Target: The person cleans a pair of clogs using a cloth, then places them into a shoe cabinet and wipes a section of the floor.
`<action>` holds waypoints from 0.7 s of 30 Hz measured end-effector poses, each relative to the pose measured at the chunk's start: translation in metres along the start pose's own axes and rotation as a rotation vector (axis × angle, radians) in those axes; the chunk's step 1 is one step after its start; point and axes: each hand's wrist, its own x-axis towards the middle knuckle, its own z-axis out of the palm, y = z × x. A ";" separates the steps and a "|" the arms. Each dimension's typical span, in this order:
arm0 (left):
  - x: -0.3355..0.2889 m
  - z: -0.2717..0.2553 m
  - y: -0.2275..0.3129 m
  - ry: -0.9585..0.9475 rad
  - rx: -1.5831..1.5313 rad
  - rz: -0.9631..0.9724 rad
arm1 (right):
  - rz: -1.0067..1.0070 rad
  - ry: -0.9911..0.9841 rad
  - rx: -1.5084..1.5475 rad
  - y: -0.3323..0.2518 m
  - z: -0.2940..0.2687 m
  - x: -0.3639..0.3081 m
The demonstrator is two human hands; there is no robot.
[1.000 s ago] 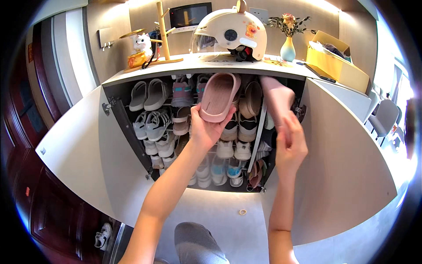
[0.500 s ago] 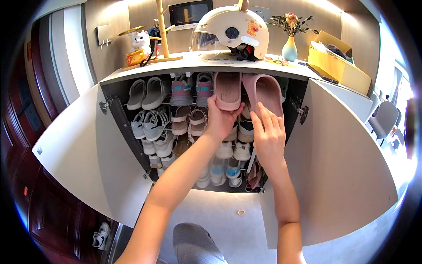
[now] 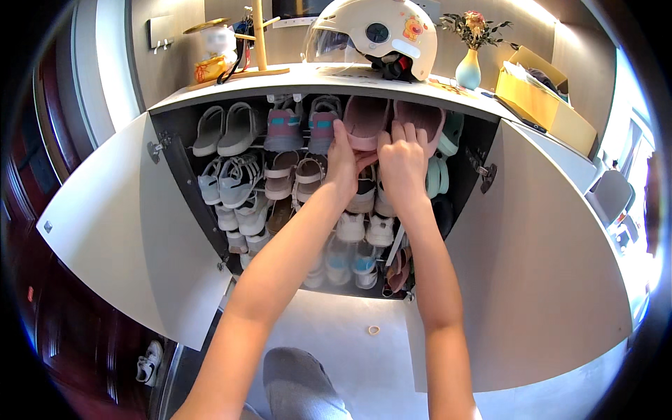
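Note:
A pair of pink slippers (image 3: 366, 124) sits at the right part of the shoe cabinet's top shelf, heels toward me. My left hand (image 3: 343, 166) is closed on the left slipper, with the thumb up along its side and the fingers beneath the heel. My right hand (image 3: 404, 162) has its fingers curled over the heel edge of the right pink slipper (image 3: 428, 120); the thumb is hidden. Left of the slippers stand purple-grey sneakers (image 3: 285, 127) and grey clogs (image 3: 239, 130). Mint-green shoes (image 3: 450, 134) show at the right.
Both white cabinet doors, left (image 3: 133, 231) and right (image 3: 532, 259), are swung wide. Lower racks hold several pairs of white sneakers (image 3: 241, 183) and sandals (image 3: 310, 175). On the cabinet top (image 3: 315, 77) stand a helmet (image 3: 378, 35), a vase (image 3: 468, 70) and a yellow box (image 3: 539, 105).
The pink slippers have moved deeper under the cabinet top, and both hands have followed. My right hand's fingers have curled. Mint-green shoes now show at the right, and the view has shifted slightly.

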 end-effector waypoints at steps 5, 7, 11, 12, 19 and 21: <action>-0.020 -0.006 -0.007 -0.022 0.081 0.091 | -0.037 0.141 0.007 0.009 -0.007 -0.018; -0.033 0.003 -0.019 0.022 0.099 0.217 | -0.038 0.133 0.015 0.015 -0.007 -0.025; -0.021 0.001 -0.040 -0.064 0.217 0.362 | -0.060 0.153 0.134 0.022 0.005 -0.015; -0.011 0.004 -0.039 0.007 0.180 0.347 | -0.082 0.168 0.094 0.024 0.010 -0.015; -0.020 -0.031 -0.022 0.128 0.479 0.357 | 0.343 0.347 0.128 -0.005 -0.002 -0.065; -0.030 -0.038 -0.023 0.121 0.581 0.409 | 0.421 0.373 0.192 0.007 0.011 -0.073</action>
